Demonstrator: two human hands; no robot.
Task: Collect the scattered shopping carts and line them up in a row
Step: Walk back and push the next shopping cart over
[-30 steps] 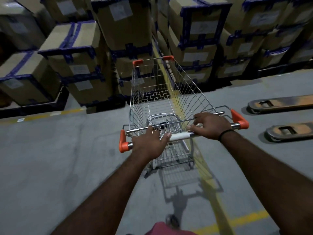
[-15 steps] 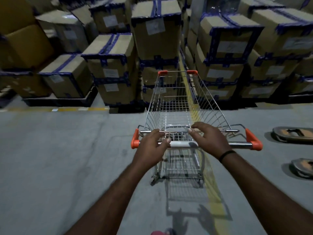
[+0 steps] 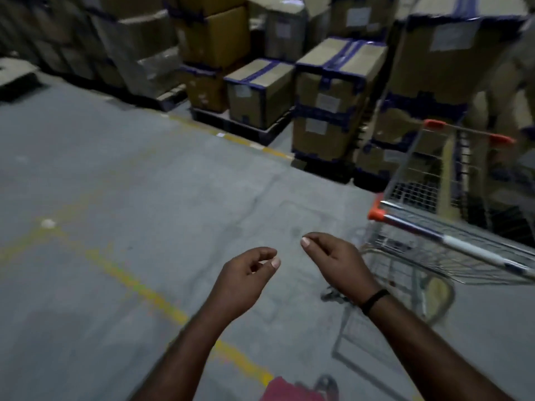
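Note:
A wire shopping cart (image 3: 451, 215) with orange corner caps stands at the right edge of the head view, its handle bar (image 3: 457, 241) facing me and partly cut off by the frame. My left hand (image 3: 246, 276) hangs over the bare floor, fingers loosely curled, holding nothing. Close beside it my right hand (image 3: 335, 261), with a black band at the wrist, is off the handle and also holds nothing. Both hands are left of the cart and apart from it. The picture is blurred by motion.
Stacked cardboard boxes (image 3: 327, 91) with blue tape on dark pallets line the back and right. Yellow lines (image 3: 150, 290) cross the grey concrete floor (image 3: 130, 198). A low pallet (image 3: 17, 79) lies at the far left.
Both hands have let go of the cart's handle. The view has swung left, so the cart now sits at the right edge and open floor fills the middle.

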